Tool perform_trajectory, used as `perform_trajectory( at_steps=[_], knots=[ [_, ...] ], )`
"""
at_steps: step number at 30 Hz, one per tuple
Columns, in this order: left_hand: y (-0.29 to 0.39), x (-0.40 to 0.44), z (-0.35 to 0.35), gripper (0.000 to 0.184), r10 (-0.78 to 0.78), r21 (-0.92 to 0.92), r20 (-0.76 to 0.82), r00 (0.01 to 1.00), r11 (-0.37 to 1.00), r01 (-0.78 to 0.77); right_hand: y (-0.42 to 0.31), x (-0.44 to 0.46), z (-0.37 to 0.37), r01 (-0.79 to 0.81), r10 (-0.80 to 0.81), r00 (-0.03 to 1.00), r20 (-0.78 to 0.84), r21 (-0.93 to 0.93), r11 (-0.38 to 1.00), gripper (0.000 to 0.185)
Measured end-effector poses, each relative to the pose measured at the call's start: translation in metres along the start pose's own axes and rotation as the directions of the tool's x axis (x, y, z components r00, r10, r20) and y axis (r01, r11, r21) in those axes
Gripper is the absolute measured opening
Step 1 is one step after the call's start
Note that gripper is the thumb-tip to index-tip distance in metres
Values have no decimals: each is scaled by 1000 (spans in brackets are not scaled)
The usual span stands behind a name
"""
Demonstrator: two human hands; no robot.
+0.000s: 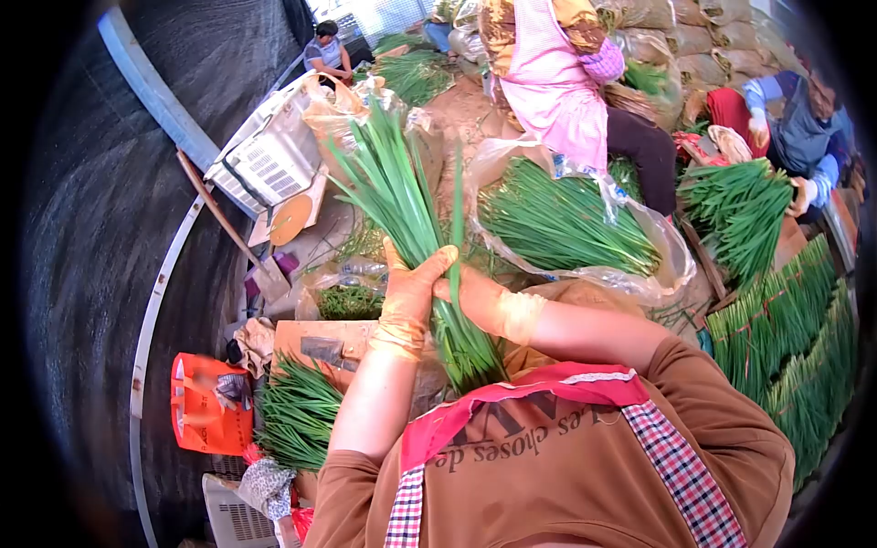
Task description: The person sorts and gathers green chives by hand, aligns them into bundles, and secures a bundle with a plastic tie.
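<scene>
A long bunch of green stalks (397, 187) stands upright in front of my chest, its lower end near my apron. My left hand (408, 290), in a thin yellowish glove, is wrapped round the middle of the bunch from the left. From the right my right hand (477, 297), gloved alike, closes at the same height, touching the left one. One separate green stalk (457, 219) rises by the right hand's fingers. Below my left forearm lies a pile of green stalks (300, 413) near a wooden board (301, 336).
An open plastic bag of stalks (671, 274) lies ahead right. Bundled stalks (776, 320) line the right side. An orange bag (212, 411) and white crate (274, 155) are at left. One person (557, 91) is ahead, another (804, 128) at right, a third (327, 55) far back.
</scene>
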State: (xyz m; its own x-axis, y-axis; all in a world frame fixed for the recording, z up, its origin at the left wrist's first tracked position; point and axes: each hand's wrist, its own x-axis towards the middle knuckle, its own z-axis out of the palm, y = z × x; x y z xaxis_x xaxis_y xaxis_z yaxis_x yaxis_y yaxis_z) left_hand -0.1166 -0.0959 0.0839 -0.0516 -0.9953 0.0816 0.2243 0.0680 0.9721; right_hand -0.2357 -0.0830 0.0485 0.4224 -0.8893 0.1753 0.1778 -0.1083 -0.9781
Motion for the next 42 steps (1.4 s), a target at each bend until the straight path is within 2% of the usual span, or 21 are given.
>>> perform_trajectory(
  at_steps=[4, 6, 7, 9, 11, 15, 17, 19, 20, 23, 24, 25, 28, 33, 35, 36, 37, 38, 40, 41, 42],
  knots=[
    [-1, 11, -6, 40, -111, -114, -37, 993, 988, 106, -6, -7, 0, -241, 258, 966, 34, 489, 838, 37],
    [-6, 14, -11, 35, -169, -193, -47, 984, 969, 157, 7, -3, -16, -360, 252, 932, 259, 730, 581, 41],
    [-5, 17, -17, 30, -302, -229, 24, 953, 926, 299, 10, -3, -22, -421, 215, 907, 363, 804, 419, 43],
    [2, 13, -16, 28, -398, -296, 117, 910, 860, 415, 7, -7, -25, -352, 84, 935, 345, 866, 356, 52],
    [-2, 14, -20, 29, -358, -312, 163, 919, 865, 392, 2, -11, -25, -456, 43, 880, 474, 815, 357, 65],
    [-7, 14, -22, 30, -293, -230, 17, 956, 929, 289, 11, -8, -9, -188, 85, 971, 223, 499, 846, 64],
    [-8, 16, -34, 27, -373, -321, 115, 921, 863, 390, 12, -3, 8, -45, 39, 999, 30, 231, 972, 65],
    [-10, 15, -39, 27, -341, -405, 159, 926, 833, 376, -5, -4, 7, -217, 213, 976, 43, 231, 949, 70],
    [-8, 14, -40, 34, -200, -452, 138, 970, 859, 241, -6, -2, 8, -240, 240, 971, 27, 204, 949, 70],
    [18, 8, -44, 74, -29, -621, 397, 918, 728, 291, -22, -6, 17, -213, 207, 975, -77, -77, 974, 73],
    [23, 15, -48, 86, 35, -572, 367, 930, 797, 196, -25, -6, 24, -221, 193, 972, -133, -243, 944, 72],
    [29, 24, -48, 72, 106, -514, 264, 959, 856, 47, -31, -5, 31, -227, 165, 969, -183, -404, 886, 72],
    [73, 47, -44, 39, -36, -275, 278, 960, 955, 115, -45, 1, 43, -161, 77, 984, -162, -613, 774, 80],
    [122, 62, -9, 36, -10, -118, 204, 979, 992, 35, -59, 27, 22, -28, -190, 968, -164, -823, 568, 95],
    [113, 63, 0, 40, 172, -45, 258, 951, 985, -165, -71, 21, 2, 36, -222, 972, -81, -879, 476, 99],
    [104, 67, -3, 42, 185, 4, 273, 944, 981, -194, -59, 24, -12, 47, -378, 925, -45, -972, 231, 96],
    [97, 66, -3, 45, 194, 51, 285, 939, 975, -217, -86, 21, -31, 104, -418, 908, 5, -971, 214, 74],
    [91, 58, -1, 46, 150, -3, 286, 946, 988, -155, -109, 22, -45, 169, -485, 874, -21, -924, 344, 62],
    [68, 67, -9, 45, 136, 101, 319, 938, 979, -177, -157, 28, -64, 325, -629, 777, 8, -862, 390, 43],
    [60, 65, -8, 43, 60, 138, 353, 934, 984, -116, -179, 36, -70, 402, -705, 705, 76, -862, 309, 35],
    [53, 60, -3, 42, 54, 156, 372, 926, 980, -119, -192, 48, -78, 441, -745, 616, 256, -896, 56, 36]
  ],
)
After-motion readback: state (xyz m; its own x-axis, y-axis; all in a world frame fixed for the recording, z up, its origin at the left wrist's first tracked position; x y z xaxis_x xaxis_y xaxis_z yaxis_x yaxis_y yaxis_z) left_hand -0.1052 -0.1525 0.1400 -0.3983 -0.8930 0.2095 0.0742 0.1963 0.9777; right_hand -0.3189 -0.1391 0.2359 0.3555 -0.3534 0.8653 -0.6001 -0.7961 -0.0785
